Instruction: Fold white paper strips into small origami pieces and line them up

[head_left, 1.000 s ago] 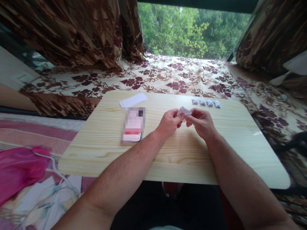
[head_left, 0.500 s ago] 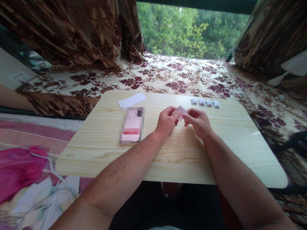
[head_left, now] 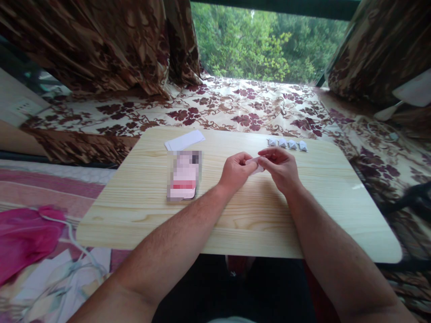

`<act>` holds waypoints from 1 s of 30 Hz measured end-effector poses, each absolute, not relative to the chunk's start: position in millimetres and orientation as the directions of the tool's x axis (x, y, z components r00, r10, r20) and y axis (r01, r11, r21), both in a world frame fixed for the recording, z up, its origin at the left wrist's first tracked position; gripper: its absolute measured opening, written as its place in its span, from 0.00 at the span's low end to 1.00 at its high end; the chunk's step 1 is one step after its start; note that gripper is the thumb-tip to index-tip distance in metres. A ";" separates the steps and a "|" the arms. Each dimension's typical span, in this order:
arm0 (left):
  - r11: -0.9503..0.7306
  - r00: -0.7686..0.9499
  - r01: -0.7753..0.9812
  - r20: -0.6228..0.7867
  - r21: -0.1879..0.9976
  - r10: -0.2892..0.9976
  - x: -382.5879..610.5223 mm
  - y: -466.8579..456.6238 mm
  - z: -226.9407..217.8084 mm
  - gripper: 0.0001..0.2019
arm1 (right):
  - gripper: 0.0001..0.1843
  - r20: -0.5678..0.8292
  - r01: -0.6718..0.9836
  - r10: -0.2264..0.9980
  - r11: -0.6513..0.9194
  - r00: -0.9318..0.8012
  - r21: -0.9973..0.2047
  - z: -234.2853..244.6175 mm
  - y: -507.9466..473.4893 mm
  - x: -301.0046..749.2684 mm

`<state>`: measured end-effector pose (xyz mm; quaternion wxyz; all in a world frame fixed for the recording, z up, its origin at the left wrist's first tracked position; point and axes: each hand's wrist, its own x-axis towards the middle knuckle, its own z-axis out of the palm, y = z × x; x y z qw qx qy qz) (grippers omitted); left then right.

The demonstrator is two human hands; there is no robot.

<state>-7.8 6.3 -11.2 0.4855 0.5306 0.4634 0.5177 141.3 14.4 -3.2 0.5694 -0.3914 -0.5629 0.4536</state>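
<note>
Above the middle of the wooden table, a small folded piece of white paper (head_left: 258, 170) is pinched between both hands. My left hand (head_left: 236, 170) is closed on its left side, thumb on top. My right hand (head_left: 280, 167) grips the right side with thumb and fingers, and these hide part of the folds. Just beyond my right hand, several small folded white paper pieces (head_left: 292, 144) stand in a row near the far edge. White paper strips (head_left: 185, 140) lie at the table's far left.
A pink phone (head_left: 184, 175), blurred out, lies on the table (head_left: 131, 202) left of my hands. Past the far edge is a ledge with flowered cloth (head_left: 247, 105) below a window. Loose papers and cables (head_left: 67, 278) lie at lower left beside a pink cloth (head_left: 30, 237).
The folded paper has tilted and turned between my fingers, so less of its face shows. My right hand has shifted slightly, its fingers now reaching over the paper's far side.
</note>
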 end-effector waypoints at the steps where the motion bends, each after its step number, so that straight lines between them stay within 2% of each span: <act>1: -0.113 0.037 0.009 0.113 0.994 0.993 -7.9 5.7 -10.5 0.11 | 0.09 0.282 -0.066 0.959 0.279 -0.035 -0.958 -2.8 14.3 140.7; 4: -0.132 0.057 0.041 0.129 0.990 0.990 -8.5 3.5 -7.5 0.11 | 0.07 0.265 -0.037 0.964 0.265 -0.002 -0.964 -1.9 14.7 140.5; 8: -0.097 0.133 -0.002 0.096 0.995 0.986 -9.5 2.5 -5.7 0.08 | 0.06 0.247 -0.028 0.967 0.249 0.063 -0.968 -2.2 16.9 142.5; 13: -0.030 0.153 -0.149 0.053 0.988 0.987 -9.2 7.7 -10.4 0.03 | 0.10 0.268 -0.038 0.958 0.273 0.099 -0.961 -5.3 19.9 145.1; 16: 0.025 0.069 -0.269 -0.007 0.963 0.998 -8.4 12.0 -11.6 0.08 | 0.13 0.339 0.008 0.935 0.340 0.103 -0.940 -6.6 19.3 145.4; 20: 0.070 0.000 -0.338 -0.075 0.938 0.997 -8.7 14.3 -8.8 0.12 | 0.09 0.409 0.089 0.912 0.405 0.039 -0.910 -6.8 16.4 144.7; 26: 0.140 0.050 -0.372 -0.131 0.918 0.990 -10.0 12.9 -4.4 0.09 | 0.08 0.421 0.168 0.903 0.430 -0.085 -0.887 -9.4 14.4 143.9; 30: 0.136 0.073 -0.374 -0.117 0.917 0.990 -10.7 13.4 -6.0 0.11 | 0.10 0.411 0.188 0.904 0.426 -0.116 -0.885 -10.5 13.2 143.8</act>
